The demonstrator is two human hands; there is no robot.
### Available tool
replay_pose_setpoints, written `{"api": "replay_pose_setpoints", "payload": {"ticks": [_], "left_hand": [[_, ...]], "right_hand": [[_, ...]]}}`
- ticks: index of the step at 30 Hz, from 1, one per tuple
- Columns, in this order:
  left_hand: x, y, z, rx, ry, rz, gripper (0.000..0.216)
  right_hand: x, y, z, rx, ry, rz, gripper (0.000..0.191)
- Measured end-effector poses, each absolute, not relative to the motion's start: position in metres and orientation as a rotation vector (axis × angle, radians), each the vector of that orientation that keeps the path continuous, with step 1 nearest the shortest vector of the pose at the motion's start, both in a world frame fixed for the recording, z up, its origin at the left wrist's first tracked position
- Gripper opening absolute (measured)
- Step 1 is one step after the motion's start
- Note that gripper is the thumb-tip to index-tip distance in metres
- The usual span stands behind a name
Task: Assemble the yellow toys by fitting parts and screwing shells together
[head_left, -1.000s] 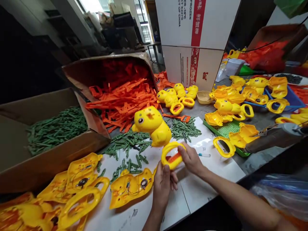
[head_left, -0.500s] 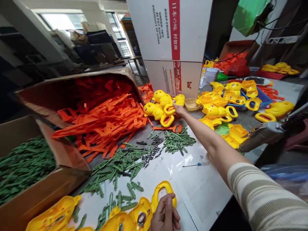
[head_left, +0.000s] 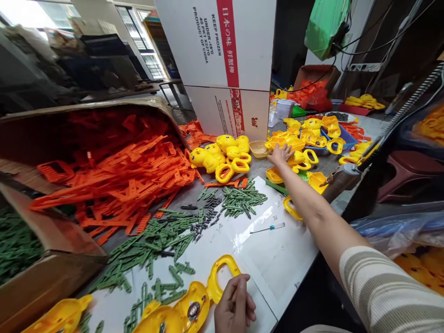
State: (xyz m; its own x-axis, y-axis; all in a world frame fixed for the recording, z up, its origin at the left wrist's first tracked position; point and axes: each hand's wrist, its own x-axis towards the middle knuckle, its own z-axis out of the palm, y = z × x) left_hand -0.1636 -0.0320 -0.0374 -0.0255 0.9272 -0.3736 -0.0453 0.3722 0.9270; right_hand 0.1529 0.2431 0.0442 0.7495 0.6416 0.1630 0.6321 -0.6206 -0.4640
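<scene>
Orange strips [head_left: 114,175] spill from our carton; green pegs [head_left: 156,240] scatter across the counter [head_left: 277,259]. Our left hand [head_left: 235,306] pinches an unclosed yellow duck shell [head_left: 194,305]. Finished ducks [head_left: 222,155] wait behind, and our right hand [head_left: 281,153], fingers spread, touches more loose shells [head_left: 305,159], many unassembled.

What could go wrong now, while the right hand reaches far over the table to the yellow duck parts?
The right hand is stretched out over the heap of yellow duck shells; its forearm passes just above a shell near the table edge and could push it off. The small screwdriver lies loose on the glossy white sheet and might roll if bumped. The left hand only rests on the duck half, which could slide.
</scene>
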Motion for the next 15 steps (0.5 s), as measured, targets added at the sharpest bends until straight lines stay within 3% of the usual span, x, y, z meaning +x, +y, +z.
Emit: {"api": "replay_pose_setpoints", "payload": {"ticks": [9,15], "left_hand": [[-0.173,-0.040,-0.039,0.923,1.323,0.936,0.057],[-0.174,-0.046,-0.032,0.978,1.341,0.952,0.039]], "right_hand": [[0.161,0.230,0.047,-2.518,-1.026,0.124,0.043],[0.129,0.216,0.113,-2.103,-1.322,-0.093,0.043]]}}
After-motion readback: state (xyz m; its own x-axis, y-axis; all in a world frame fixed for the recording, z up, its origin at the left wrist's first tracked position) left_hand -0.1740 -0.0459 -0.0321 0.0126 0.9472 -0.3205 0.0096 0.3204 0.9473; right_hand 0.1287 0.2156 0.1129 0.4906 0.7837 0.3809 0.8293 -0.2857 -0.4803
